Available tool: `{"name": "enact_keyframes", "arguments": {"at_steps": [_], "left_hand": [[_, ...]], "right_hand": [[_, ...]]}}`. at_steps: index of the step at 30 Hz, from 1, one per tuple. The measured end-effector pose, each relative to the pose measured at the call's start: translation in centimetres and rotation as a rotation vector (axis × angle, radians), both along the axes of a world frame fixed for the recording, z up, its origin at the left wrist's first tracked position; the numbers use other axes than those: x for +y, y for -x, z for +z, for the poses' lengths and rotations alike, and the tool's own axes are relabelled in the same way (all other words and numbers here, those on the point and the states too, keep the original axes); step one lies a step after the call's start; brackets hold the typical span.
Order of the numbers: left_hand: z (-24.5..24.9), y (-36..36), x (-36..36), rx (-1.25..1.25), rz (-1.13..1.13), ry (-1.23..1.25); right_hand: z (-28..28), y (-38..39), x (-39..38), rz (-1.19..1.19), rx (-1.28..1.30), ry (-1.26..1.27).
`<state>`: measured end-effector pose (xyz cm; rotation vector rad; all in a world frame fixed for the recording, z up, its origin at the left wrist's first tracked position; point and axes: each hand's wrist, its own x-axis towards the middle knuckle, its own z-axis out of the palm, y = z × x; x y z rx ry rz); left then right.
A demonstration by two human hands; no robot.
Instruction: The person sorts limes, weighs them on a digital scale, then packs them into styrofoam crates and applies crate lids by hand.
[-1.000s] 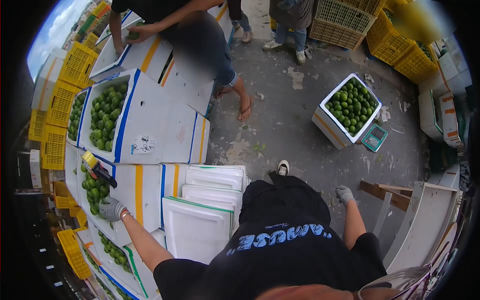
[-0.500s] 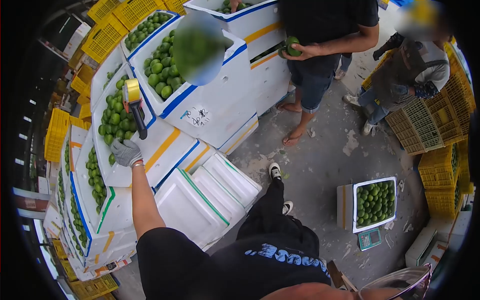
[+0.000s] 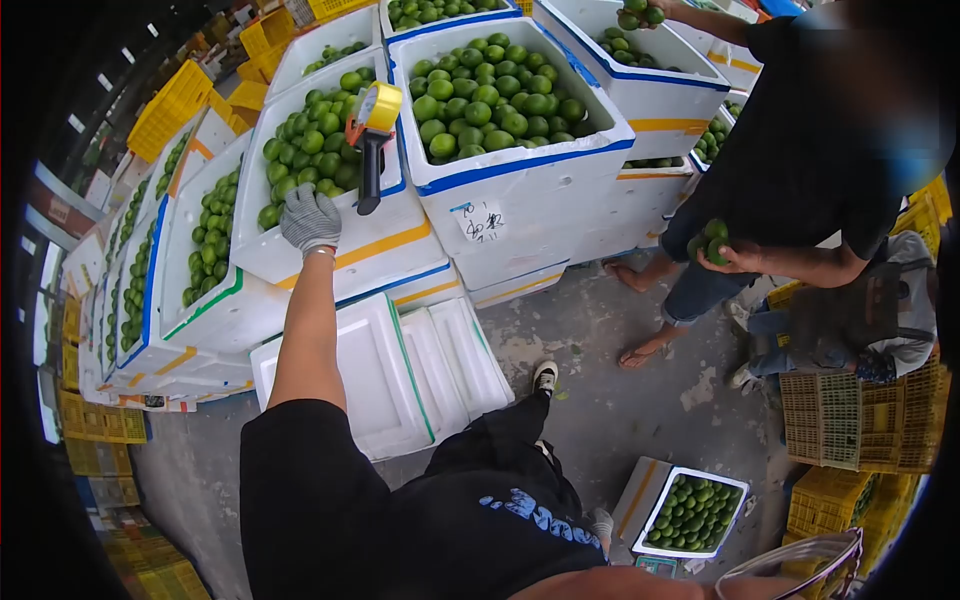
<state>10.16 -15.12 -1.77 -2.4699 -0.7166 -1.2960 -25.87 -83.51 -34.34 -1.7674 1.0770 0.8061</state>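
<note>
My left hand [image 3: 312, 218], in a grey glove, lies at the near corner of a white foam box [image 3: 262, 240], touching the limes [image 3: 312, 140] in it. Its fingers reach forward over the fruit, with their tips partly hidden. A tape dispenser [image 3: 370, 172] with a black handle and yellow tape roll [image 3: 381, 106] rests across the right rim of this box, just beyond my hand. Low beside my body, a small part of my gloved right hand [image 3: 603, 526] shows; its fingers are hidden.
A fuller lime box [image 3: 520, 165] with a handwritten label stands to the right. Stacked white lids [image 3: 350, 370] lie below. A co-worker [image 3: 830, 130] holds limes in both hands. Another person [image 3: 860, 310] stands near yellow crates [image 3: 830, 415]. A lime box [image 3: 635, 500] sits on the floor.
My view has swung left, so the boxes appear farther right. My left hand stays at the same box corner. The co-worker's far hand has lifted, holding limes. My right hand has come into view.
</note>
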Motion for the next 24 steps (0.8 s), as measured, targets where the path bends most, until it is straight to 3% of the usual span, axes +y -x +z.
{"name": "enact_keyframes", "arguments": {"at_steps": [3, 5, 6, 9, 11, 13, 15, 17, 18, 19, 21, 23, 24], "left_hand": [[0.2, 0.0, 0.2, -0.006, -0.037, -0.014], [0.2, -0.1, 0.2, 0.028, -0.016, -0.001], [0.2, -0.1, 0.2, 0.046, -0.005, 0.006], [-0.1, 0.0, 0.6, 0.124, 0.019, -0.003], [-0.4, -0.2, 0.7, 0.119, 0.033, -0.027], [-0.8, -0.2, 0.8, 0.110, 0.012, -0.057], [-1.5, -0.2, 1.3, 0.109, 0.042, -0.076], [-2.5, -0.7, 3.1, 0.268, 0.135, 0.027], [-3.2, -1.3, 4.5, 0.141, 0.063, -0.065], [-2.3, -1.2, 3.3, 0.216, 0.131, -0.058], [-2.9, -1.5, 5.2, 0.311, 0.125, -0.147], [-1.9, -1.4, 3.8, 0.337, 0.165, 0.068], [-1.4, -1.1, 2.8, 0.349, 0.179, 0.053]], "right_hand": [[-0.2, -1.6, -0.3, 0.036, -0.156, 0.047], [0.0, -2.2, -0.2, -0.077, -0.210, 0.055], [1.2, -2.9, 0.6, -0.231, -0.180, 0.033], [1.4, -2.1, 0.8, -0.228, 0.121, -0.042], [-0.2, 0.3, 0.4, 0.025, 0.153, -0.014], [2.4, 1.0, 2.3, -0.062, 0.321, -0.056], [0.0, 3.9, 2.2, -0.159, 0.365, -0.026], [-6.1, 8.9, 0.6, 0.343, 0.281, 0.014], [-2.7, 7.6, 1.5, 0.374, 0.339, 0.043], [-0.2, 6.6, 2.3, 0.137, 0.376, 0.061], [1.1, 7.1, 2.9, -0.016, 0.246, 0.215], [-2.3, 9.1, 2.7, 0.033, 0.169, 0.270], [-1.9, 9.2, 2.7, 0.014, 0.189, 0.270]]}}
